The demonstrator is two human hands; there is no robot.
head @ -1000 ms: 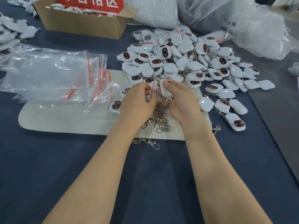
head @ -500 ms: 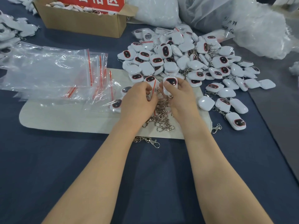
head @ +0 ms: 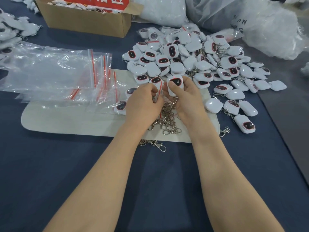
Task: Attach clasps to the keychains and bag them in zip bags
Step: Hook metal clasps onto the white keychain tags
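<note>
Blue tablecloth [head: 50,164] under keychain heap [head: 192,61], zip bags [head: 50,72], clasps [head: 168,124], box [head: 83,22]

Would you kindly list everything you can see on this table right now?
keychains: large pile, white, dark faces, far right
held keychain: one, white, in right hand
clasps: heap, silver, on mat under hands
zip bags: stack, clear, red strips, left
mat: one, beige, centre
cardboard box: one, brown, far left
plastic sacks: several, whitish, far right
tablecloth: one, dark blue, underneath
left hand: one, fingers curled, contents hidden
right hand: one, grips held keychain
</note>
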